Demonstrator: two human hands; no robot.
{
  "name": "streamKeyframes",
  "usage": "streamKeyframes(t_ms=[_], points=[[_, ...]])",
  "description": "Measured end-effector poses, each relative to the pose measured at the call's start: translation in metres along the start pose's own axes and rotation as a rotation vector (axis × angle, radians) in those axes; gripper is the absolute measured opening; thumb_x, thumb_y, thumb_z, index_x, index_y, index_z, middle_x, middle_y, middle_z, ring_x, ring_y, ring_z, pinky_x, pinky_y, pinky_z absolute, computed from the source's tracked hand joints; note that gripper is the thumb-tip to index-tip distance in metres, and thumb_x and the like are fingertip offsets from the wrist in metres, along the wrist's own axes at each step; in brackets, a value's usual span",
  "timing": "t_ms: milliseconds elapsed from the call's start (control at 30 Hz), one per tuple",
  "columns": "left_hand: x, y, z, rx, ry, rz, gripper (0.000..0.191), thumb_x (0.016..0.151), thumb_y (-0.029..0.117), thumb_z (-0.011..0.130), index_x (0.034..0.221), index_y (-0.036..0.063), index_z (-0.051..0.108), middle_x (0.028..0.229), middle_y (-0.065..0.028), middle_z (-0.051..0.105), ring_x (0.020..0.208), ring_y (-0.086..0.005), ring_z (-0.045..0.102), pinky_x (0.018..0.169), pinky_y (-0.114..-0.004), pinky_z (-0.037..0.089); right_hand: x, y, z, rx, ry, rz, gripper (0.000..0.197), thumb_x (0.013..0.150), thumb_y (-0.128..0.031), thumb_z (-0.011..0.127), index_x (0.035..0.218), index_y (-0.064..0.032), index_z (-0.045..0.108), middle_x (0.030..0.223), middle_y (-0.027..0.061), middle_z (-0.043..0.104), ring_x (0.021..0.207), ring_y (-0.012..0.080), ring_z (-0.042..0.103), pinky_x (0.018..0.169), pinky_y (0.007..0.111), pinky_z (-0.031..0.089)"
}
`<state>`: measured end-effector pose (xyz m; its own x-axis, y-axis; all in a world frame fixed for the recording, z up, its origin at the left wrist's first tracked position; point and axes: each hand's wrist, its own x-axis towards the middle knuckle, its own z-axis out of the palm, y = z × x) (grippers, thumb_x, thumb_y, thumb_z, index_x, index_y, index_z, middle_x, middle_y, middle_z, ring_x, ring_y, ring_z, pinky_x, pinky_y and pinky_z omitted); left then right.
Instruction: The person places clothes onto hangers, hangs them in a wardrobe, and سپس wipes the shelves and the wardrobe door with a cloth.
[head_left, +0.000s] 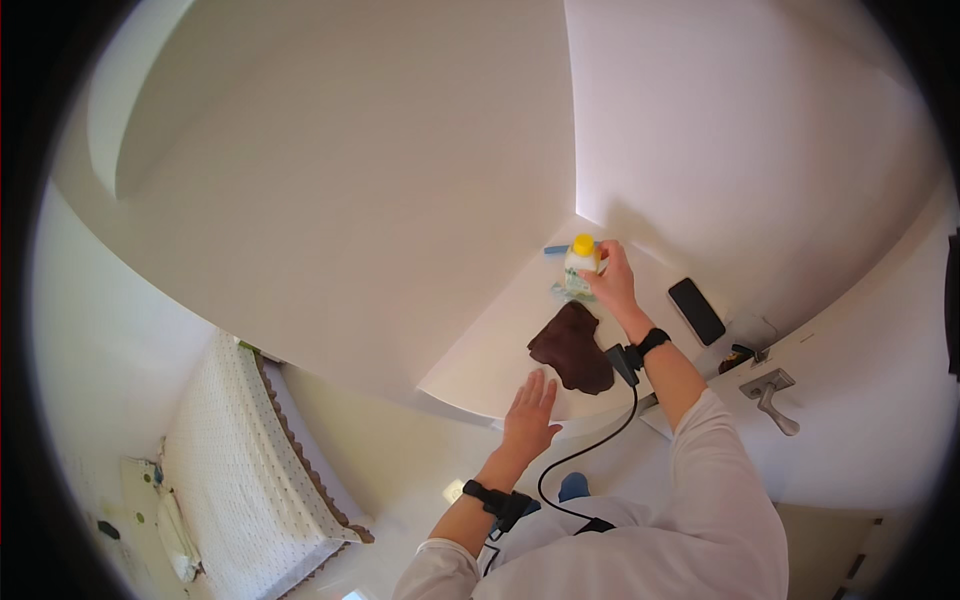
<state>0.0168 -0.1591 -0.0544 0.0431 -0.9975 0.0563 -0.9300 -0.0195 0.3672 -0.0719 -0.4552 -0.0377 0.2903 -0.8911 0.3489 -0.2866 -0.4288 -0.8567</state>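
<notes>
My right hand (615, 281) grips a small bottle (579, 271) with a yellow cap, near the inner corner of a white tabletop (480, 375). The bottle stands upright and bears writing; whether its base touches the surface I cannot tell. Flat at the table's front edge rests my left hand (529, 420), fingers apart and holding nothing. Just beyond its fingertips lies a crumpled dark brown cloth (574, 349). A blue strip-like object (556, 250) sits behind the bottle, partly hidden. Some pale, crinkled material (559, 291) shows beside the bottle's base.
A smartphone (697, 311) lies to the right, close to the wall. Further right is a white door with a metal handle (772, 401). A black cable (547, 480) hangs from my right wrist strap. A bed with a patterned cover (232, 465) stands at lower left.
</notes>
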Motion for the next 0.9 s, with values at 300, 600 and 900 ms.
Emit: streamKeyframes(t_ms=[300,600,900], points=[[0.002,0.001,0.003,-0.038,0.019,0.007,0.087,0.07,0.023,0.083,0.144,0.0042,0.039,0.155,-0.0227,0.027,0.145,-0.0368,0.027,0.115,-0.044,0.031,0.058,0.028,0.01,-0.092,0.211,-0.052,0.053,0.071,-0.015,0.081,0.114,-0.0053,0.052,0.107,0.0131,0.058,0.097,0.0323,0.06,0.083,0.041,0.049],[0.001,0.005,0.002,0.062,-0.048,-0.037,0.093,0.072,0.027,0.082,0.147,0.0017,0.034,0.155,-0.0248,0.025,0.146,-0.0368,0.024,0.117,-0.044,0.027,0.038,0.056,0.002,-0.151,-0.071,-0.091,0.067,0.068,-0.029,0.084,0.123,-0.0046,0.057,0.126,0.0197,0.055,0.112,0.0334,0.057,0.093,0.039,0.047],[-0.003,0.005,0.006,0.058,-0.007,-0.066,0.093,0.07,0.026,0.084,0.146,0.0023,0.035,0.155,-0.0243,0.026,0.146,-0.0371,0.025,0.116,-0.045,0.028,0.053,0.055,0.006,-0.2,-0.283,0.162,0.046,0.072,-0.029,0.082,0.106,-0.0019,0.066,0.102,0.0173,0.066,0.099,0.0281,0.064,0.086,0.04,0.051]])
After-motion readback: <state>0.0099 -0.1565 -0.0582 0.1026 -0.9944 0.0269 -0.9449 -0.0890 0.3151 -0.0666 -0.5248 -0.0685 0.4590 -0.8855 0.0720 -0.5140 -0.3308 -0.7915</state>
